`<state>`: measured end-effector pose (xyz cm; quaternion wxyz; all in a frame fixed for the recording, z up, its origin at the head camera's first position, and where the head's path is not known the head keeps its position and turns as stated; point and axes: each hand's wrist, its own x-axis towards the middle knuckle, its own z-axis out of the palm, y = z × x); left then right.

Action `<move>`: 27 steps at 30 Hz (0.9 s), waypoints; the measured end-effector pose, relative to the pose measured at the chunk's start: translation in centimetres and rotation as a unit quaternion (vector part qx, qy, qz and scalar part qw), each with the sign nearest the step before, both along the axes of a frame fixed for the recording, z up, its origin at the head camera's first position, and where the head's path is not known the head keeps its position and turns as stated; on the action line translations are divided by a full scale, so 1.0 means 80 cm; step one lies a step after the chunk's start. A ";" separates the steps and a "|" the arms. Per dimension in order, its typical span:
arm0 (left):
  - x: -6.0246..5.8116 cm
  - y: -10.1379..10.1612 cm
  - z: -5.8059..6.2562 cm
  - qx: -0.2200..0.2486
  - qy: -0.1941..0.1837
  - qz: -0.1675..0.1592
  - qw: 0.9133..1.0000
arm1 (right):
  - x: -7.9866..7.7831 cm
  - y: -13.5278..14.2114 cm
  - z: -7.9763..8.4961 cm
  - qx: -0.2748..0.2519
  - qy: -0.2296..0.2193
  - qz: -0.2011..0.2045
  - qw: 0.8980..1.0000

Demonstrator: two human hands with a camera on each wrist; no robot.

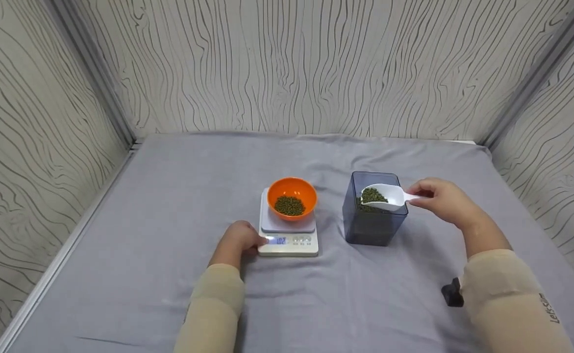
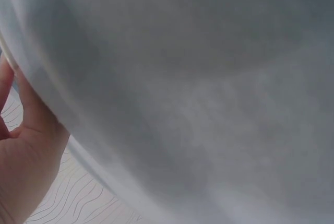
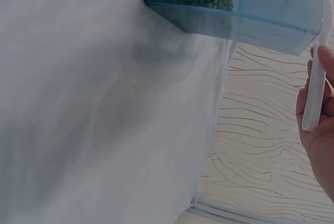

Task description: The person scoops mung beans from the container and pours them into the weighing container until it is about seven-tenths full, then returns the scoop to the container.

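At the translucent bin [image 1: 372, 229], the right grip [image 1: 442, 198] pinches an unemptied scoop [image 1: 395, 196]; the bowl [image 1: 294, 187] already holds mung beans [image 1: 289, 206]; left grip [image 1: 239, 238] unclear.

A white scoop [image 1: 395, 197] of small green beans [image 1: 374, 196] is held over the open mouth of a see-through blue-grey container [image 1: 372, 229], upright and partly filled with beans. Near it, to the left, an orange bowl [image 1: 292, 186] of beans sits on a white scale [image 1: 289, 251] with a lit display [image 1: 281, 240] and 3 buttons [image 1: 302, 239].

A rumpled grey cloth [image 1: 184, 196] lies before wood-grain-patterned panels [image 1: 267, 63] with grey corner posts [image 1: 93, 68].
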<state>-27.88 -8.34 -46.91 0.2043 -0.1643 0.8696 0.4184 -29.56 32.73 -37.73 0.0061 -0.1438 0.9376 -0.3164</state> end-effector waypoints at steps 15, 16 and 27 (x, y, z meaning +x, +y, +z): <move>-0.004 0.000 -0.004 -0.023 -0.002 -0.011 1.000 | 0.005 0.009 -0.030 -0.137 -0.016 -0.037 0.990; -0.004 0.000 -0.004 -0.027 0.001 -0.014 1.000 | 0.005 0.009 -0.031 -0.147 -0.016 -0.036 0.988; -0.004 -0.001 -0.004 -0.011 -0.005 -0.005 1.000 | -0.001 -0.002 -0.023 -0.146 0.007 -0.025 0.989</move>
